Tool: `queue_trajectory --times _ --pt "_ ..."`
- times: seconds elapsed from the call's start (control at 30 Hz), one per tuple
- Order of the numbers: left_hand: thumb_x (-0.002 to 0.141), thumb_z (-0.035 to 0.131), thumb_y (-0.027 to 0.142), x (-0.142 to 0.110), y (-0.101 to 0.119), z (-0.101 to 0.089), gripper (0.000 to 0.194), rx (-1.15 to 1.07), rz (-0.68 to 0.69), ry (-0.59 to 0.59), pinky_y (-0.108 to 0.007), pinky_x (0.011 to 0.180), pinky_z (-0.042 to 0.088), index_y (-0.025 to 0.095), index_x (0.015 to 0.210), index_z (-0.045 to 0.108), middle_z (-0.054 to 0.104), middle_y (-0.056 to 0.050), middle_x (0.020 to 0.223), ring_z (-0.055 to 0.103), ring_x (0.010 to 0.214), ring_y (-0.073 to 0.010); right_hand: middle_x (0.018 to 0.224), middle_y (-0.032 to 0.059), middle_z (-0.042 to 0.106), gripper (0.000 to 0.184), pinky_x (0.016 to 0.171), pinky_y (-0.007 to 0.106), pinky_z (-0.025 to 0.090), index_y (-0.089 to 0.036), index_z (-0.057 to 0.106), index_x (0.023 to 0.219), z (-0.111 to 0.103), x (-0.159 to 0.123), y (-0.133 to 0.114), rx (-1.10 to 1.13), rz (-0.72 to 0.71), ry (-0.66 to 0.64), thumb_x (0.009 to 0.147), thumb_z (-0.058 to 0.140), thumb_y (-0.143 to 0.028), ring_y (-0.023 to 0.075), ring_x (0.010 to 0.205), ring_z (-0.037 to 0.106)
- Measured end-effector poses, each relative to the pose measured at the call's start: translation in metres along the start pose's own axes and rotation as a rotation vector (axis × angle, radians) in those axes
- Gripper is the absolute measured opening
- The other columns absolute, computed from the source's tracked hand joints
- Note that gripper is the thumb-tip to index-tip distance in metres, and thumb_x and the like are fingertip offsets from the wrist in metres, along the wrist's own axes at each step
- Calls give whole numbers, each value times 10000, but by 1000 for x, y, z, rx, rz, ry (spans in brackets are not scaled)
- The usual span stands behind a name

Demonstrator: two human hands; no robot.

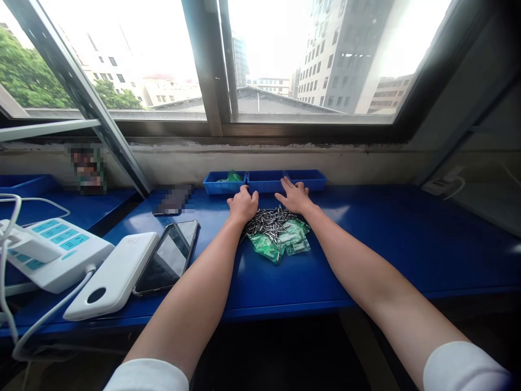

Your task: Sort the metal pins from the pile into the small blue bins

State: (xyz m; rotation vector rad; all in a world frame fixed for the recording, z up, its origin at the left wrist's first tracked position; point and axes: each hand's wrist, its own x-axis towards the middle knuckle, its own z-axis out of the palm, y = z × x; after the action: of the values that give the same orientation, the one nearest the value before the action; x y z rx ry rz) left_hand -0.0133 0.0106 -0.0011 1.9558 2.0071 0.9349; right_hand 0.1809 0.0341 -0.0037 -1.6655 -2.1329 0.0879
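Both my arms reach forward over a blue workbench (366,244). My left hand (243,204) rests curled at the left edge of a pile of small metal pins (268,220); whether it grips any is hidden. My right hand (295,196) lies with fingers spread at the pile's far right side, touching the front of the blue trays (303,179). Several small green plastic bags (280,241) lie in front of the pins, nearer to me. The left tray compartment (223,182) holds some green bags.
A phone (169,255) leans on a white power bank (116,277) at the left, beside a white power strip (52,250) with cables. Another dark device (173,202) lies further back. A window frame (211,81) rises behind the bench. A white adapter (439,185) sits at right.
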Motion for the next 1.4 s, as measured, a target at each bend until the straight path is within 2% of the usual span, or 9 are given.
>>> queue_trajectory --times 0.27,0.4,0.53,0.6,0.67,0.87,1.17,1.27,1.4 --pt "873 370 444 1 -3 -1 442 59 55 -64 -484 933 320 195 1219 487 665 -137 1109 558 1098 -324 1538 36 229 682 987 566 302 -285 341 1434 2 1 5 84 6 18 860 290 -650 388 1253 320" --pt "834 438 402 -1 -2 -3 315 119 116 -59 -439 901 364 233 1019 629 675 -88 1072 575 1050 -295 1491 59 337 609 999 517 309 -224 435 1383 2 -1 6 152 -24 138 874 376 -554 347 1231 367" --pt "777 515 388 -6 4 -7 250 102 209 -72 -398 889 384 258 879 702 681 -44 1002 586 995 -266 1114 82 664 332 955 392 371 -169 696 1018 -2 -4 5 226 -135 250 856 477 -359 254 1049 531" --pt "761 536 400 -9 8 -8 250 82 253 -108 -390 893 383 270 869 719 680 -33 988 589 976 -257 895 61 708 240 847 331 426 -179 720 841 -5 -8 3 272 -168 184 820 520 -310 213 888 590" --pt "748 549 411 -11 10 -8 246 86 285 -161 -395 896 381 279 853 729 680 -31 978 588 972 -260 820 46 710 198 747 293 444 -188 718 786 -6 -11 0 308 -173 84 790 553 -298 189 789 610" --pt "723 575 393 -10 11 -6 203 91 269 -285 -394 855 408 279 803 723 705 -20 932 606 941 -270 809 46 716 169 684 274 436 -199 725 753 -2 -14 -6 270 -188 -50 758 573 -273 191 775 628" --pt "755 532 435 -9 15 0 256 115 201 -298 -412 877 392 257 847 692 714 -25 934 612 941 -275 753 21 718 166 665 238 436 -190 733 723 -3 -16 -12 354 -154 -109 739 577 -243 165 746 635" --pt "748 541 390 -9 16 0 226 128 196 -313 -382 878 402 258 849 694 715 -18 936 614 948 -263 809 16 723 182 690 220 442 -185 733 790 -3 -15 -11 392 -117 -73 747 564 -237 152 782 639" --pt "763 524 359 -7 15 3 219 165 207 -317 -356 858 415 256 855 694 716 -26 950 612 955 -261 879 55 718 194 747 234 442 -169 729 806 1 -13 -11 254 -108 8 759 549 -225 170 831 631"
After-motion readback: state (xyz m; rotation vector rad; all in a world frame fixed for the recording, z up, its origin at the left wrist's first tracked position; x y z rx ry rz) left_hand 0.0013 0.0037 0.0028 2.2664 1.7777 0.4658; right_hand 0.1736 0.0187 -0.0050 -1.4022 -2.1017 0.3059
